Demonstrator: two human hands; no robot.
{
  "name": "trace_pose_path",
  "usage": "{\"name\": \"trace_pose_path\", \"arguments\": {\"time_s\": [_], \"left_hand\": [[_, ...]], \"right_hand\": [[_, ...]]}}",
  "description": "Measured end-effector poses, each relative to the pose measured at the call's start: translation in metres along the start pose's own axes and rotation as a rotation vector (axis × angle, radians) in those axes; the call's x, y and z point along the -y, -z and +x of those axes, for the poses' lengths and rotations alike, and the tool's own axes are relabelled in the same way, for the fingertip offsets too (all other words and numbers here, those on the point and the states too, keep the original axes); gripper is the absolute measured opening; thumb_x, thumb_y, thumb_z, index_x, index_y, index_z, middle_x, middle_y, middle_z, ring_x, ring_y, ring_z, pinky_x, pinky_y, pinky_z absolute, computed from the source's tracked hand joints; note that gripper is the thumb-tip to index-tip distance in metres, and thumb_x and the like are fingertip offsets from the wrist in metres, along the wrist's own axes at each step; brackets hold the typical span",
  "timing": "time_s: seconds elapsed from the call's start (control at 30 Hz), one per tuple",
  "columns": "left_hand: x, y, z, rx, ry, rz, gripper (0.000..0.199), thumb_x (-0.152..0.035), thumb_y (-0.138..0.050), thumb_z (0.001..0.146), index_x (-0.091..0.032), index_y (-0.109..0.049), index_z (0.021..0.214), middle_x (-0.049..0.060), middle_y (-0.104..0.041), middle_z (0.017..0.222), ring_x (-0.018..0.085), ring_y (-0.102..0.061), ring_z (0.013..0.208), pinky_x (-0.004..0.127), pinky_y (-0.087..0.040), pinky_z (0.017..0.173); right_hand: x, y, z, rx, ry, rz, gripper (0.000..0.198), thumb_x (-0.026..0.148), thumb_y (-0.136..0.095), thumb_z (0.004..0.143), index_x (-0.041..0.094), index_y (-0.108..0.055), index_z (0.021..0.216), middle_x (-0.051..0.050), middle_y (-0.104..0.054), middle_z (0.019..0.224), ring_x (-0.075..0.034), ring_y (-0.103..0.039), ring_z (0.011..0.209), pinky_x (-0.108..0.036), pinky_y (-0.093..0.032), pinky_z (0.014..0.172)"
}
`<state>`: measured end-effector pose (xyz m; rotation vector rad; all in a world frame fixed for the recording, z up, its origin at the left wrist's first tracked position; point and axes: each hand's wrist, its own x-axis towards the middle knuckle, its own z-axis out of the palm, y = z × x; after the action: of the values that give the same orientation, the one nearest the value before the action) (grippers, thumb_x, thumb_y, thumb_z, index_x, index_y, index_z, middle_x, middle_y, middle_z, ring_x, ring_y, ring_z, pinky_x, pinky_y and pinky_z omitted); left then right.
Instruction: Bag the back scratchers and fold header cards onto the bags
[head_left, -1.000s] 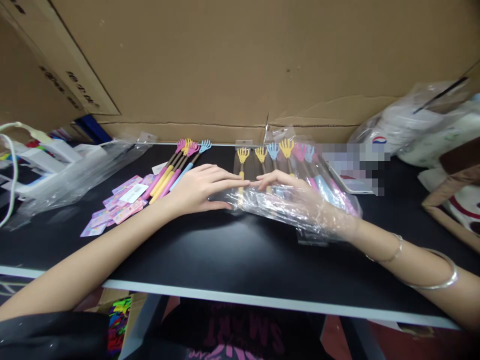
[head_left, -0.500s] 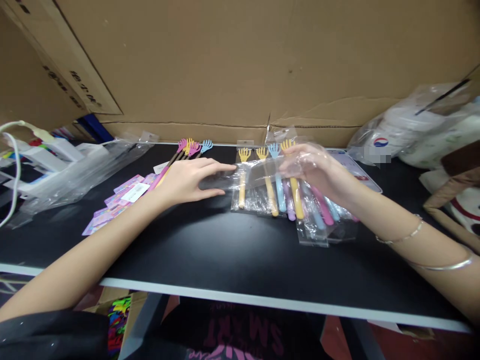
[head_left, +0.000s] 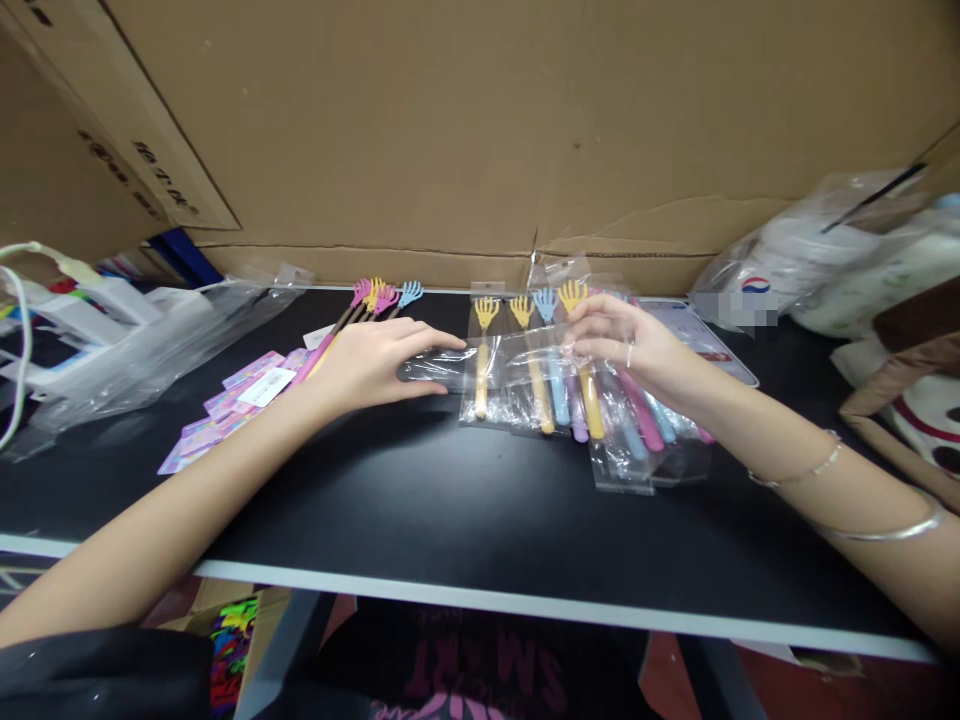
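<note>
R hand (head_left: 637,345), grip narrow, holds long, clear plastic bag (head_left: 451,367); L hand (head_left: 367,360) is wide at its left end. Prob. bag-straightening step; next move needs steady R hold.

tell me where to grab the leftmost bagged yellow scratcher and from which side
Likely the lower handle of the yellow scratcher, pinched through its bag from the near side: the thick handle end points that way, and clear film crosses higher up.

Clear plastic bag (head_left: 444,368), glossy, held sideways
</note>
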<state>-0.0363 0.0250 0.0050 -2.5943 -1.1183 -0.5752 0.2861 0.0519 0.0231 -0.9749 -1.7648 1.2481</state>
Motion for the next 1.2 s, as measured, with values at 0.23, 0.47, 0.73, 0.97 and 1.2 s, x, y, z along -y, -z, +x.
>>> {"name": "trace_pose_path", "arguments": {"time_s": [0.23,0.47,0.73,0.97,1.2], "left_hand": [[0.006,0.001,-0.001,-0.049,-0.008,0.008,0.042,-0.055,-0.060,0.090,-0.030,-0.063,0.123,0.000,-0.073,0.111,0.017,-0.069,0.097,0.023,-0.047,0.074],[0.006,0.005,-0.001,-0.054,0.000,-0.053,0.043,-0.052,-0.060,0.091,-0.028,-0.062,0.126,0.002,-0.072,0.113,0.017,-0.068,0.099,0.024,-0.049,0.082],[0.002,0.007,0.000,-0.075,-0.018,-0.079,0.041,-0.049,-0.059,0.092,-0.030,-0.063,0.128,0.003,-0.072,0.113,0.017,-0.068,0.100,0.024,-0.050,0.082],[0.005,0.005,-0.001,-0.048,-0.014,0.004,0.043,-0.051,-0.058,0.092,-0.032,-0.061,0.130,0.001,-0.073,0.112,0.017,-0.069,0.097,0.022,-0.047,0.072],[0.004,0.005,-0.001,-0.024,-0.026,0.039,0.044,-0.052,-0.058,0.092,-0.032,-0.060,0.131,0.001,-0.073,0.111,0.016,-0.069,0.095,0.022,-0.045,0.067]], "right_hand": [[-0.002,0.003,0.000,-0.032,0.005,-0.102,0.035,0.035,-0.077,0.070,0.026,-0.056,0.095,0.001,-0.064,0.078,-0.020,-0.063,0.074,-0.042,-0.053,0.073],[-0.001,0.006,-0.002,-0.102,0.064,-0.206,0.030,0.030,-0.072,0.069,0.027,-0.057,0.095,-0.001,-0.061,0.087,-0.020,-0.060,0.077,-0.040,-0.053,0.070],[-0.006,0.007,0.001,-0.123,0.024,-0.127,0.031,0.028,-0.075,0.066,0.027,-0.055,0.090,0.000,-0.061,0.091,-0.015,-0.058,0.061,-0.039,-0.055,0.060],[0.003,0.010,0.001,-0.027,0.002,-0.159,0.024,0.033,-0.071,0.076,0.028,-0.063,0.098,-0.003,-0.066,0.088,-0.023,-0.065,0.080,-0.043,-0.056,0.074],[0.009,0.003,-0.004,0.039,-0.006,-0.209,0.035,0.044,-0.077,0.073,0.028,-0.064,0.100,-0.003,-0.068,0.091,-0.023,-0.066,0.078,-0.044,-0.055,0.075]]}}
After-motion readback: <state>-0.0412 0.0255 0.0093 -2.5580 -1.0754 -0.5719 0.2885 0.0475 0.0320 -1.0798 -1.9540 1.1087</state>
